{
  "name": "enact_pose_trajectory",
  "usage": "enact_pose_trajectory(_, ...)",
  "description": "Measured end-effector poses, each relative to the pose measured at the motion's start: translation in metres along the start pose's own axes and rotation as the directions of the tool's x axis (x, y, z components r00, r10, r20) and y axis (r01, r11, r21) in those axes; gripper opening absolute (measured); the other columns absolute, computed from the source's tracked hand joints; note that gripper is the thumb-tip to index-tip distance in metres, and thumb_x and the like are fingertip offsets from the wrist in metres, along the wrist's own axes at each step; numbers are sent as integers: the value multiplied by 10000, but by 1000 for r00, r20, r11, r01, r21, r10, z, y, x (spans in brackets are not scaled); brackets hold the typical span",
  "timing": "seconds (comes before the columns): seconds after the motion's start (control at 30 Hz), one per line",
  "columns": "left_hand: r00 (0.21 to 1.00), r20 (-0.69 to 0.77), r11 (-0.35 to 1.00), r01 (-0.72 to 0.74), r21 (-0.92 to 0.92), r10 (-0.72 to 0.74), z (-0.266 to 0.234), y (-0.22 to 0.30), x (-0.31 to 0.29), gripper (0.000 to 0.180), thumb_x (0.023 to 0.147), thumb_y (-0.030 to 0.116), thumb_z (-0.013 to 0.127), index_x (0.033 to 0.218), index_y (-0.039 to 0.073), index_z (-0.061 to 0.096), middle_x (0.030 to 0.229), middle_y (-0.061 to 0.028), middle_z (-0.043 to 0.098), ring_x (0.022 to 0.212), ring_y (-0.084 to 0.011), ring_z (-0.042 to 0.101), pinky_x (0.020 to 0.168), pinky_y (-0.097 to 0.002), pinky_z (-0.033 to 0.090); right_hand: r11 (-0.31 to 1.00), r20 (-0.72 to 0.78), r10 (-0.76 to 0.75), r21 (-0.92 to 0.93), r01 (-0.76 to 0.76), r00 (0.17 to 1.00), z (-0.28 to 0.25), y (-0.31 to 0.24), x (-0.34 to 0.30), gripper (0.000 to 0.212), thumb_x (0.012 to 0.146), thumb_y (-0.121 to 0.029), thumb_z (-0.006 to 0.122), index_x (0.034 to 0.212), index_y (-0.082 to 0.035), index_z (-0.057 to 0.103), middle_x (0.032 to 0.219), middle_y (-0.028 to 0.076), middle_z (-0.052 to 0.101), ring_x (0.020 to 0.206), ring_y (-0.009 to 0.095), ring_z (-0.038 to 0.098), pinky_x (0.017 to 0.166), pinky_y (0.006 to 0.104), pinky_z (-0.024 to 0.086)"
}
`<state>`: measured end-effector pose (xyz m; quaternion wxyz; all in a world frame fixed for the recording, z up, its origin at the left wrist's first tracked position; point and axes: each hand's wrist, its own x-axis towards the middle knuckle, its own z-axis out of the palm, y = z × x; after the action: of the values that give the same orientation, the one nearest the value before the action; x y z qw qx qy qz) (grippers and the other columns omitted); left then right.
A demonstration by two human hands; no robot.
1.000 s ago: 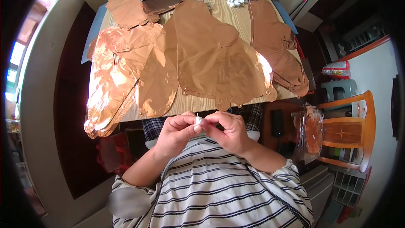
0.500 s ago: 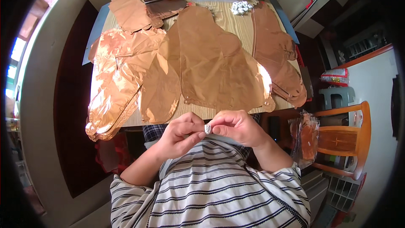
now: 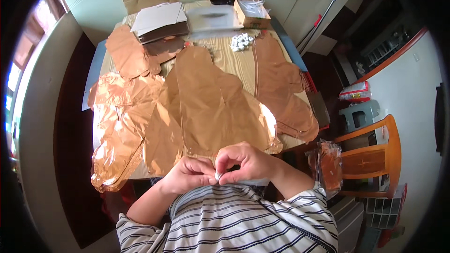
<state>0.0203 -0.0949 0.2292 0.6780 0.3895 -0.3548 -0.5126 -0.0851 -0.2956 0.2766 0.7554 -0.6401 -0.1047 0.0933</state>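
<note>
Close to my body, at the table's near edge, my left hand (image 3: 191, 174) and my right hand (image 3: 244, 163) meet at the fingertips. Between them is a small white roll (image 3: 217, 175), perhaps of ribbon, mostly covered by my fingers. Both hands pinch it with thumb and forefinger. Just beyond them lies a large flat copper-coloured foil balloon (image 3: 211, 107). A crinkled, shiny foil balloon (image 3: 124, 112) is at the left, and another stack of flat foil balloons (image 3: 281, 91) lies at the right. Farther back sits a cluster of similar white rolls (image 3: 241, 42).
At the back of the wooden table (image 3: 225, 58) are a pile of white and brown sheets (image 3: 161, 23), a clear plastic sheet (image 3: 213, 21) and a cardboard box (image 3: 253, 14) with plastic inside. A wooden chair (image 3: 365, 159) stands at the right, near bagged copper-coloured items (image 3: 330, 166).
The view has tilted up, showing more of the table's back and the cabinets. Both hands still pinch the white roll, now lower in the picture; my right fingers have curled into a rounder pinch.
</note>
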Motion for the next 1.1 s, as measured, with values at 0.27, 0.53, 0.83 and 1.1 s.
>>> enact_pose_trajectory(0.27, 936, -185, 811, 146, -567, -298, -5, 2, 28, 161, 920, 62, 620, 1047, -14, 685, 848, -37, 643, 655, -86, 483, 608, -226, 389, 994, -95, 107, 2, -107, 990, -43, 4, 17, 106, 868, -82, 715, 881, -33, 623, 777, -16, 627, 708, 36, 561, 612, 196, 459)
enact_pose_trajectory(0.53, 830, -460, 882, 77, -466, -316, -17, 4, 22, 202, 943, 60, 605, 1136, 44, 659, 939, -36, 689, 830, -90, 628, 661, -202, 464, 938, -683, 113, -166, -303, 721, -272, 19, 97, 98, 823, -34, 701, 852, 6, 616, 714, 62, 632, 594, 126, 607, 536, 292, 544)
enact_pose_trajectory(0.83, 862, -468, 929, 9, -370, -195, -23, 8, 7, 186, 937, 21, 597, 1113, 16, 659, 1021, -65, 687, 720, -59, 547, 618, -188, 414, 651, -899, 48, -303, -696, 436, -362, 38, 190, 106, 841, -49, 575, 832, 39, 633, 653, 121, 626, 493, 194, 599, 403, 344, 505)
enact_pose_trajectory(1.1, 860, -411, 948, 228, -224, -304, -20, 29, -34, 191, 943, 64, 619, 1113, 0, 677, 931, -32, 678, 730, -35, 530, 646, -172, 420, 129, -540, -364, -836, -533, 759, -302, 10, 96, 206, 897, -102, 576, 1020, 50, 641, 862, 117, 683, 748, 192, 669, 688, 321, 553)
